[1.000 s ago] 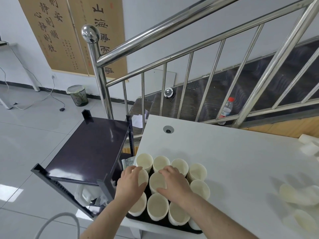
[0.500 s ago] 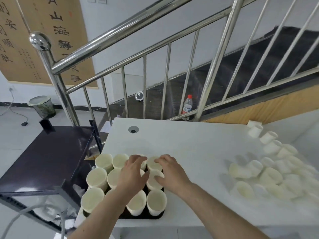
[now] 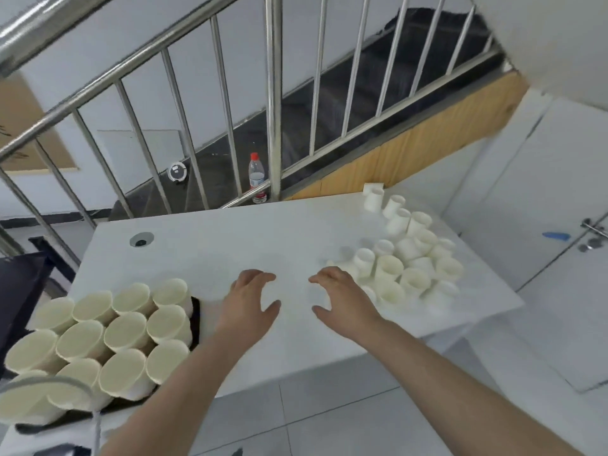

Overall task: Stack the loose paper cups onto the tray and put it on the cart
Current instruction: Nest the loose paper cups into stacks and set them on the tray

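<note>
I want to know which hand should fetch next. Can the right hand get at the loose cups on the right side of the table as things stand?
Probably yes. The right hand is open and holds nothing, right beside the loose cups, with only bare table between them.

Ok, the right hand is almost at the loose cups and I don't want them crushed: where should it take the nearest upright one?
Probably round the side wall of the nearest cup, just below the rim, thumb against fingers, coming from the near left where the right hand hovers. It stands mouth up, tapering downward, with neighbours close on its far and right sides.
</note>
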